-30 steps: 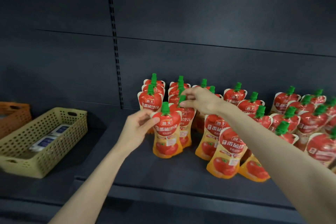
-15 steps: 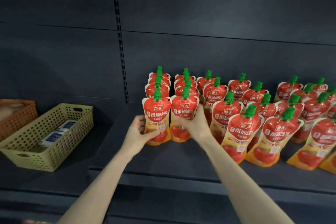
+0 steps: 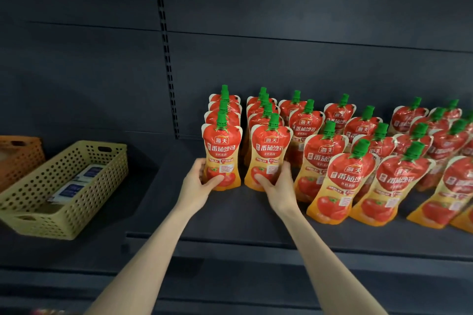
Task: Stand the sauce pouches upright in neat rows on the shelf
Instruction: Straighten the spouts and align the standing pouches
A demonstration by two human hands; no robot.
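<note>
Yellow basket (image 3: 102, 181): perforated plastic with cut-out handles. It stands on the left board (image 3: 107, 245) near the front edge, its long side angled toward the back right.

Contents: flat white packets (image 3: 76, 184) with dark blue labels, lying on the basket floor. The count cannot be determined.

Orange basket (image 3: 20, 158): perforated, stands just behind and left of the yellow one and is cut by the left edge of view. Whether the two touch cannot be told.

Back panel (image 3: 307, 7): dark, matt, with horizontal seams.

Slotted upright (image 3: 167, 59): vertical, set in the panel, running from the top of view down to the board's rear right corner.
</note>
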